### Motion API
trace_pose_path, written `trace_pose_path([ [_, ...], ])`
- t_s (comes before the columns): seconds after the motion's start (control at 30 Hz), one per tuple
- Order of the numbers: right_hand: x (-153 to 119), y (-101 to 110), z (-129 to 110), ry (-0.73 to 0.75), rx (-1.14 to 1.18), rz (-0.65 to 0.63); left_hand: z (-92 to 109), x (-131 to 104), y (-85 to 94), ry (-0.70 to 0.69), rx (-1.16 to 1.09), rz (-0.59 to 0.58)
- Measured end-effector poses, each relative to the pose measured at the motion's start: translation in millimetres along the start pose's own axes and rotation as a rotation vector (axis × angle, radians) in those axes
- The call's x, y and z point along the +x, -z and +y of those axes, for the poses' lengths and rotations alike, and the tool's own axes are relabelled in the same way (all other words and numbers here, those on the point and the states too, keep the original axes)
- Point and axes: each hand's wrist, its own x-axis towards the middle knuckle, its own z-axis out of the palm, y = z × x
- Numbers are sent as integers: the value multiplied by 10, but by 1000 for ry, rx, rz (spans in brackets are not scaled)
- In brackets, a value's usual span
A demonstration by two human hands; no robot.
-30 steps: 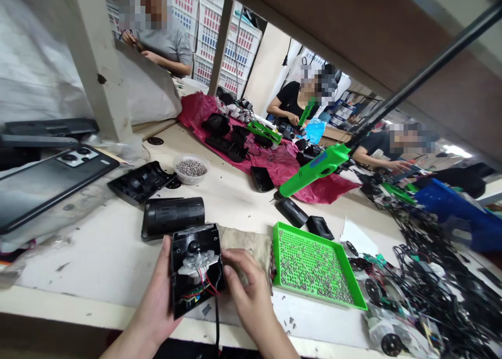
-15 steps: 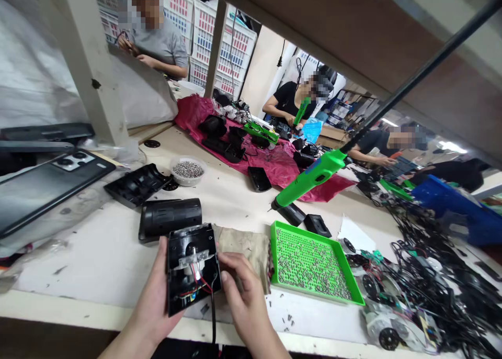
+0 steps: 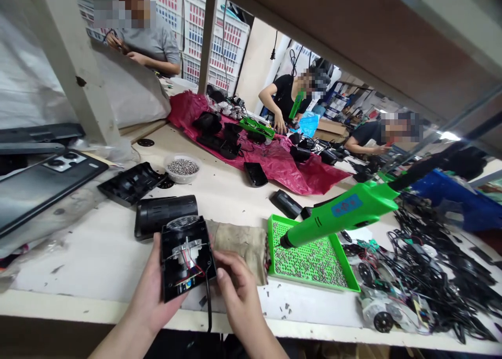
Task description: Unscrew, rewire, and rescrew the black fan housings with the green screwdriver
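My left hand [image 3: 151,288] is closed around the left side and underside of an open black plastic housing [image 3: 167,275]. Inside it sit a motor [image 3: 187,254] in a clear bracket, red wires and a small circuit board; a round grille shows at the far end. A black power cord [image 3: 208,301] leaves the near right corner. My right hand [image 3: 239,291] has its fingertips and thumb against the housing's right edge, fingers curled. Right of my hands, a green electric screwdriver [image 3: 341,215] hangs with its tip over a green tray [image 3: 270,267] of screws.
Behind the housing lie black shells [image 3: 167,215] and a bowl of screws [image 3: 182,168]. A phone [image 3: 47,186] is at left, a cloth [image 3: 239,244] beside the tray. Tangled cords and motor assemblies [image 3: 427,275] cover the right. Several co-workers sit beyond a pink plastic sheet [image 3: 286,165].
The housing has tilted in my hands, showing its round grille. The hanging screwdriver has swung nearer and right, over the tray. A co-worker's hand has moved away from their screwdriver.
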Motion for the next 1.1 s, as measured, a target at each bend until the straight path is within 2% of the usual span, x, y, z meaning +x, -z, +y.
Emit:
trace_pose_path([
  [0.27,-48,1,-40,13,-1,1,24,1,-13,-15,16,19],
  [0.43,-154,-27,-45,51,-87,-30,24,-63,-57,-9,34,34],
  [0.53,-222,-42,-25,-8,-53,11,1,-98,-111,-4,70,77],
  [0.6,-244,-4,-40,-62,-27,85,-14,-62,-147,-41,178,120],
  [0.67,-233,82,-80,-82,-65,155,-10,42,-174,-198,354,113],
  [0.77,-162,244,-132,-96,-217,198,44,270,-180,-559,746,-14],
  [0.8,-136,289,-134,-103,-273,196,69,337,-168,-641,890,-44],
  [0.87,-103,349,-112,-100,-368,191,105,410,-120,-720,1111,-71],
  [0.93,-107,375,-74,-91,-425,177,106,374,-41,-773,1215,-80],
  [1.1,-208,379,-23,-120,-409,102,-81,19,212,-1022,1310,-94],
])
